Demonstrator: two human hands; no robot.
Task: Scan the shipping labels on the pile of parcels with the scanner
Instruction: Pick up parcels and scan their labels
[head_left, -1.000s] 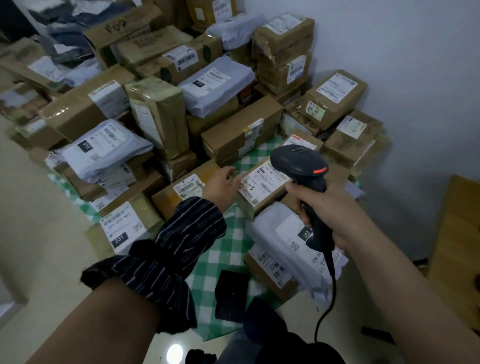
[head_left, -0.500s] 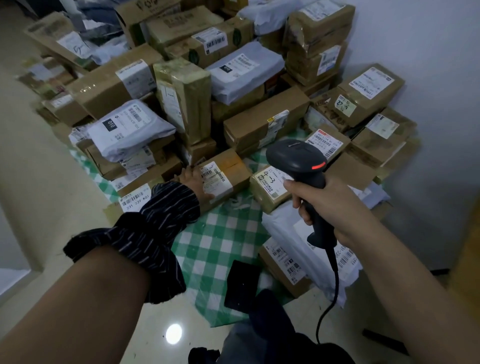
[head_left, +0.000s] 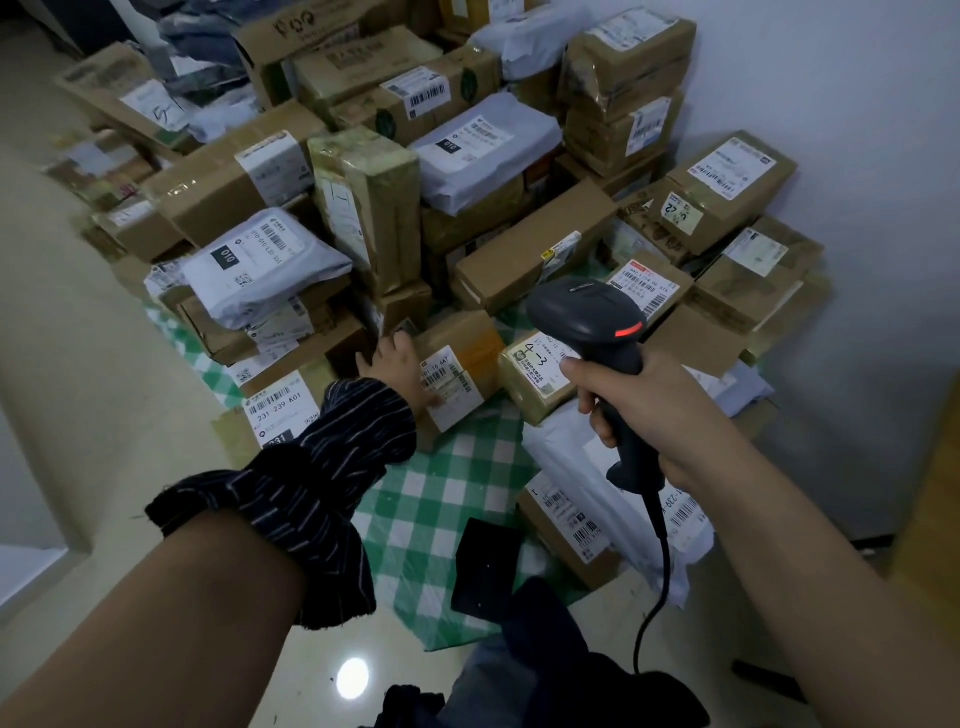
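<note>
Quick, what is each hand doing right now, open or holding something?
Left hand: open, fingers resting on a small brown box.
Right hand: closed round the handle of the scanner.

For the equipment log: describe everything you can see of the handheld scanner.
The scanner is pistol-shaped, of dark plastic, with a broad rounded head and a red-orange strip lit at the head's rear. The right hand grips its handle, fingers curled round it. A black cable leaves the butt and runs down toward the person's lap. It is held in the air, head tilted forward and down over the parcels; only the hand touches it.
</note>
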